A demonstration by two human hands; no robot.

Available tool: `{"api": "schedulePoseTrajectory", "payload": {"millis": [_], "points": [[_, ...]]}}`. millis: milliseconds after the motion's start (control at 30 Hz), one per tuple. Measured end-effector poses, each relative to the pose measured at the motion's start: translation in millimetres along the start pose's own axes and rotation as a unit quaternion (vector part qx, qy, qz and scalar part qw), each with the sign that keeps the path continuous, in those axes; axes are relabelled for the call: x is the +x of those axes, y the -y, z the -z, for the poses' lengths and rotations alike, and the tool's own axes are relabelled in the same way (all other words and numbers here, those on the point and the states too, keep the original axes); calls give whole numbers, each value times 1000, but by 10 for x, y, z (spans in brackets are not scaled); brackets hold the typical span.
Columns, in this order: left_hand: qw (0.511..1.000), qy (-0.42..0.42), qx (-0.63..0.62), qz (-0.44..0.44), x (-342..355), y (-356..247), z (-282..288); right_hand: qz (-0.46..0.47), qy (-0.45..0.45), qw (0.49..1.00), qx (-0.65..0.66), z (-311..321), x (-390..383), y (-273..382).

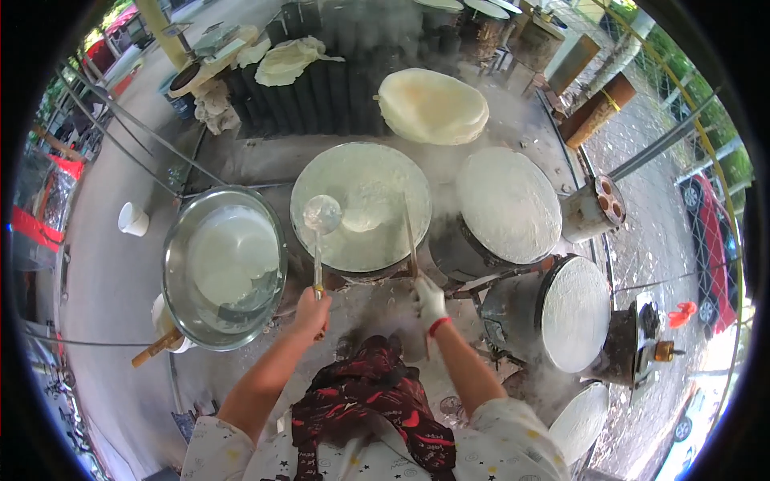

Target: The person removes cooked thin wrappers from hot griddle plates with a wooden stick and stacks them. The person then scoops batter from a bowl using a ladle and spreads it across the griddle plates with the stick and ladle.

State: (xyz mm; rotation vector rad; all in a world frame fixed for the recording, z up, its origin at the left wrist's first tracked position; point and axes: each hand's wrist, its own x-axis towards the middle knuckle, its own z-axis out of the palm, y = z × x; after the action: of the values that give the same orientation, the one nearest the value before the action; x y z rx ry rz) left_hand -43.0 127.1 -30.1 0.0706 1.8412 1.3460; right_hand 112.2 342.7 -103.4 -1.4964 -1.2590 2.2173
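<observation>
Holding ladle (322, 214), stick (411, 236); hands (311, 313) fwd

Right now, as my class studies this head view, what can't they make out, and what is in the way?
All in the head view:
- Part of the handle of the ladle: hidden by the grip of the left hand.
- Part of the stick: covered by the gloved right hand.
- Most of the white container: hidden by the steel basin.
- The far side of a pale round cover: cut off by the upper edge.
</observation>
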Motion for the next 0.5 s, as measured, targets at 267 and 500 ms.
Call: {"api": "schedulePoseTrajectory", "payload": {"millis": [267,500], "points": [[959,163,-222,69,-1,-394,618,13,57,996,64,-971,-526,-166],[941,245,-232,23,-474,-583,1106,287,-172,916,-221,-1030,24,-547]]}}
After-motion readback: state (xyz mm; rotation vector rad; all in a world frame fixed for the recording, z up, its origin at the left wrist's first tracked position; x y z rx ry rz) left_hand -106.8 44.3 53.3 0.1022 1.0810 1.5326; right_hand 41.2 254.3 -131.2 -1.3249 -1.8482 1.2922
